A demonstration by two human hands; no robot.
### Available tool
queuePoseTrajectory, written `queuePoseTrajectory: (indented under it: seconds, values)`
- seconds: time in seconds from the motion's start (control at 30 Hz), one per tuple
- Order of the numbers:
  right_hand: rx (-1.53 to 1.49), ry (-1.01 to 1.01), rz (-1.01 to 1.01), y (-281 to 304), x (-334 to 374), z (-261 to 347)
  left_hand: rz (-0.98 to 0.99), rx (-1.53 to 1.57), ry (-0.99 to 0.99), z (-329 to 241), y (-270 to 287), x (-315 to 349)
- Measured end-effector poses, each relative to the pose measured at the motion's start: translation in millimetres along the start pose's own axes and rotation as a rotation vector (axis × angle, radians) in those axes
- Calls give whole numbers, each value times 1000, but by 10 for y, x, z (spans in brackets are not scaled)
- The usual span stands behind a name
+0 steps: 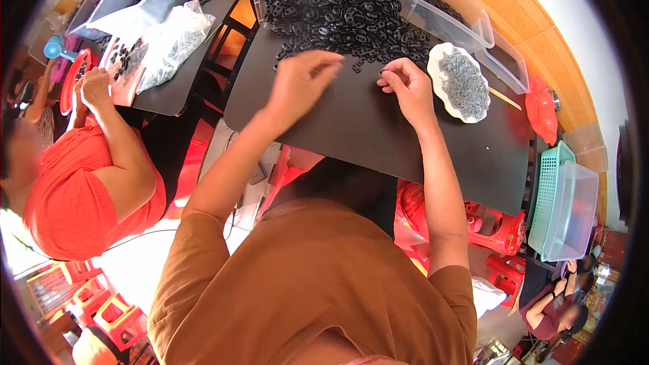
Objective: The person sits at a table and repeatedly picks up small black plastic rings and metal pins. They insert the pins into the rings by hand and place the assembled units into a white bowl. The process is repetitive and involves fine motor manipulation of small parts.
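Observation:
My right hand [410, 89] is closed in a pinch over the dark tabletop [351, 122], with a small black plastic piece at its fingertips, mostly covered by them. To its left, my left hand [302, 86] hovers above the table, its fingers pointing right and smeared by motion; whether they hold anything does not show. Just beyond both hands spreads a big heap of black plastic pieces with two holes [331, 0]. Beside my right hand stands a white scalloped dish [438, 88] of small silvery metal parts [466, 84].
Clear plastic bins [473, 30] flank the heap. On the right are a wooden stick [504, 99], a red dish [541, 109] and a green basket [549, 196]. At left, a person in red [88, 189] works at another table; red stools [111, 314] stand behind.

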State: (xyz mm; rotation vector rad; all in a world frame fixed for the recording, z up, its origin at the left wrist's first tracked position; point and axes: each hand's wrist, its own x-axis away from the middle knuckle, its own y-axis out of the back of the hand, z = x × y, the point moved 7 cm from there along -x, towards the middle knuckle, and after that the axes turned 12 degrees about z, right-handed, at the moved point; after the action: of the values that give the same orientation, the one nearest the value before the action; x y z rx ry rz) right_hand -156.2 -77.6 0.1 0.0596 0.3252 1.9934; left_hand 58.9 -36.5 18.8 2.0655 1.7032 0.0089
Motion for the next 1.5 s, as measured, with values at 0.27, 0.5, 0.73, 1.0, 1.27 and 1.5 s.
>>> queuePoseTrajectory:
  seconds: [0.27, 0.5, 0.73, 1.0, 1.27, 1.5]
  values:
    - [198, 13, 51, -114, -9, 81, 112, -680, -251, -164, 157, -13]
    - [-7, -29, 47, -56, 4, 24, 252, -734, -202, -39, -105, -137]
    - [-111, 3, 82, -28, -12, 18, 322, -600, -193, -80, -156, -96]
    - [-106, -4, 98, -52, -5, 35, 361, -380, -118, -30, -149, -131]
    - [-98, -37, 115, -87, 4, 20, 313, -190, -97, -3, -185, -144]
    - [-152, -37, 142, -115, 16, 76, 287, 344, 170, 183, -258, -286]
